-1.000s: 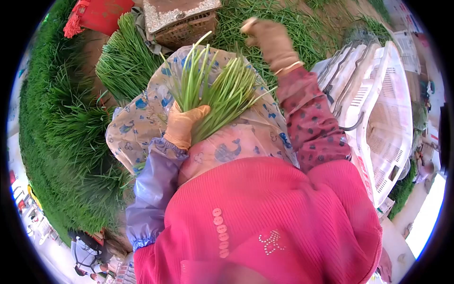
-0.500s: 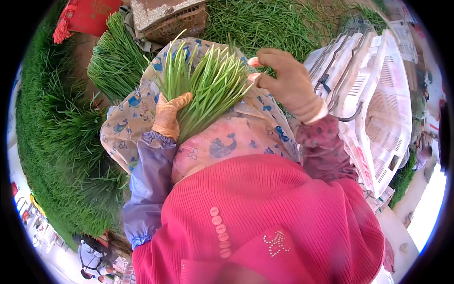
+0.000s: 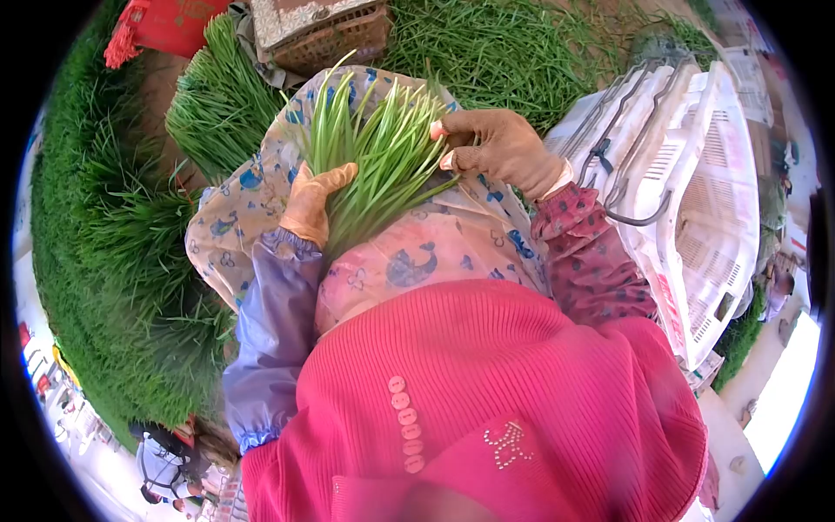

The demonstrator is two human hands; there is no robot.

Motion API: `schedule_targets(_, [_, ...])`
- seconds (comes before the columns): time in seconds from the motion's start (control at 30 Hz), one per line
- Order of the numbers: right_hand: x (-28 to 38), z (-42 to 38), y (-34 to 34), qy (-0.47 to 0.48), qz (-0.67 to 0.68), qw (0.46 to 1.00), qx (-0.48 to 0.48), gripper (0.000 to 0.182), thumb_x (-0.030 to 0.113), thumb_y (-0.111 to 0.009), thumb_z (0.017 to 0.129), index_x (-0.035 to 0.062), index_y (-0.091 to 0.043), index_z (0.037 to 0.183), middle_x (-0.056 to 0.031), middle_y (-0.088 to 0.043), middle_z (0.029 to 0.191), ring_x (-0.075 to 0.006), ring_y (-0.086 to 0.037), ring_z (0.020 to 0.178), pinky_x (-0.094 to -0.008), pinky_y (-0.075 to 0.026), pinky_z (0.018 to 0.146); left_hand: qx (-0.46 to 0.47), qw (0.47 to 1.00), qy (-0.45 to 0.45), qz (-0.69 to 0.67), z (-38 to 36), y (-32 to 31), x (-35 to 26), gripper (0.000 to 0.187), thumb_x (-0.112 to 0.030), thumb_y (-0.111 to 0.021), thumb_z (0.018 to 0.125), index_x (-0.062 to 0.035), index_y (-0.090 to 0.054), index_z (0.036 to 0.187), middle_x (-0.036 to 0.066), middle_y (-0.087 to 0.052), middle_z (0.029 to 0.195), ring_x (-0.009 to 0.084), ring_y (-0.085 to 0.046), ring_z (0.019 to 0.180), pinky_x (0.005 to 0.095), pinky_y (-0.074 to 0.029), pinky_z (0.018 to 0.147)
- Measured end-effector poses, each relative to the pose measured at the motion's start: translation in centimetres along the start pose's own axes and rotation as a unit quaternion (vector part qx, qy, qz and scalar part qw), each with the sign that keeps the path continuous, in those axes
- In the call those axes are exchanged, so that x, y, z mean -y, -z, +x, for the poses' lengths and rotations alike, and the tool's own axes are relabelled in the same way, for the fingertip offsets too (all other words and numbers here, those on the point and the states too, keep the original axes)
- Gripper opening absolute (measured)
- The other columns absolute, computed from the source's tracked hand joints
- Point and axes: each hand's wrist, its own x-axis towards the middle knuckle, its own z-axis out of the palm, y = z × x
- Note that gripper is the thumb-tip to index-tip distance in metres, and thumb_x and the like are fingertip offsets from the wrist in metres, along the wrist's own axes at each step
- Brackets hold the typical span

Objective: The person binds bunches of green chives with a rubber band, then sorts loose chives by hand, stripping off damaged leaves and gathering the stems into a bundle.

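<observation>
The brown floor (image 3: 158, 94) in front of you is your main surface, and most of what it carries is green. On your left it bears a long, deep bank of leafy stalks (image 3: 104, 235); next to that lies a neat thick bundle (image 3: 222, 109), and ahead of you is a loose scatter of stalks (image 3: 500, 65). A brown woven basket (image 3: 344, 43) sits between bundle and scatter, with a red fringed item (image 3: 170, 24) farther left. Your lap is the second surface: a pale apron (image 3: 222, 230) with blue prints covers it, and a fanned handful of stalks (image 3: 383, 143) lies over it.
</observation>
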Motion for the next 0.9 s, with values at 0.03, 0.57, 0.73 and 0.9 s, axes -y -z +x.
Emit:
schedule_targets(0.03, [0.1,0.0,-0.1,-0.011,0.052,0.998,0.025,0.024,0.005,-0.069,0.078,0.0013,-0.067,0.101,-0.0031,-0.067,0.078,-0.0089,-0.058,0.067,-0.0227,-0.046,0.061,0.009,1.000,0.011,0.003,0.1,0.1,0.0,0.042,0.006,-0.067,0.078,-0.0018,-0.052,0.117,0.011,-0.065,0.098,0.0207,-0.067,0.081,0.0331,-0.058,0.071])
schedule_targets(0.57, [1.7,-0.1,2.0,0.105,-0.303,0.920,-0.226,0.025,0.011,-0.064,0.084,-0.0008,-0.065,0.105,-0.0017,-0.066,0.088,-0.0076,-0.058,0.079,-0.0227,-0.047,0.073,-0.019,0.999,0.026,0.000,0.0,0.0,-0.2,0.043,0.006,-0.064,0.081,-0.0035,-0.051,0.122,0.010,-0.065,0.099,0.0204,-0.067,0.082,0.0334,-0.059,0.071])
schedule_targets(0.73, [2.9,-0.5,0.1,-0.019,-0.094,0.992,-0.085,0.030,0.035,-0.064,0.085,0.0047,-0.069,0.084,-0.0063,-0.062,0.065,-0.0175,-0.058,0.058,-0.0336,-0.045,0.057,0.025,1.000,-0.003,-0.015,0.5,0.8,0.5,0.040,0.005,-0.063,0.082,-0.0026,-0.051,0.119,0.010,-0.065,0.097,0.0201,-0.066,0.082,0.0330,-0.059,0.071])
schedule_targets(0.9, [0.5,1.1,-1.8,-0.130,-0.092,0.987,-0.010,0.015,0.016,-0.060,0.087,0.0015,-0.066,0.084,0.0009,-0.056,0.062,-0.0055,-0.047,0.053,-0.0223,-0.036,0.047,-0.017,1.000,-0.005,-0.005,-0.4,-0.2,0.2,0.043,0.004,-0.065,0.082,-0.0027,-0.049,0.122,0.010,-0.065,0.096,0.0201,-0.066,0.082,0.0314,-0.058,0.072])
